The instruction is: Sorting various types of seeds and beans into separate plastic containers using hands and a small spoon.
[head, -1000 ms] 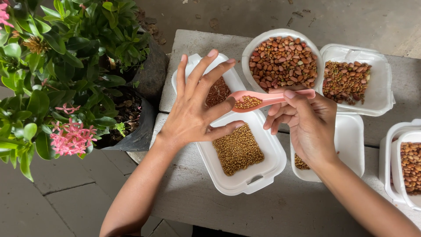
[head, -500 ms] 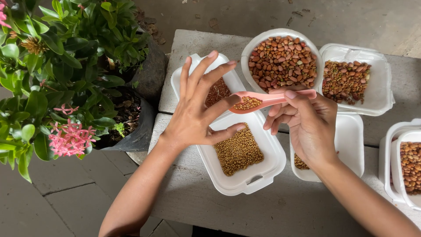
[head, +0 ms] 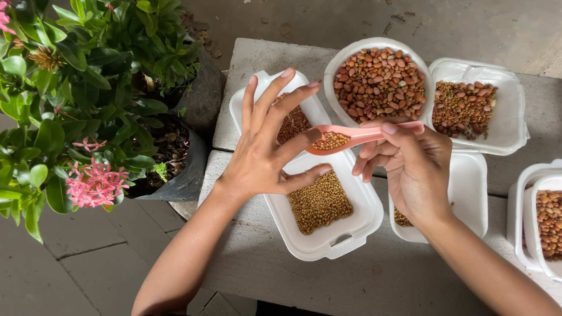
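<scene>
Right hand (head: pixel 410 169), grip pinching the handle of a pink spoon (head: pixel 351 136) loaded with small tan seeds, held level above an open white foam box (head: pixel 345 234) of the same seeds on the grey counter (head: pixel 263 263). Left hand (head: pixel 266 152), fingers spread, index fingertip touching the spoon's bowl. A bowl of brown beans (head: pixel 377 82) stands behind.

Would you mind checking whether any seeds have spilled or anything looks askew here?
Nothing stands out. The small brown seeds stay inside the pink spoon held by the right hand and in the white foam box; no spill shows on the concrete bench.
</scene>
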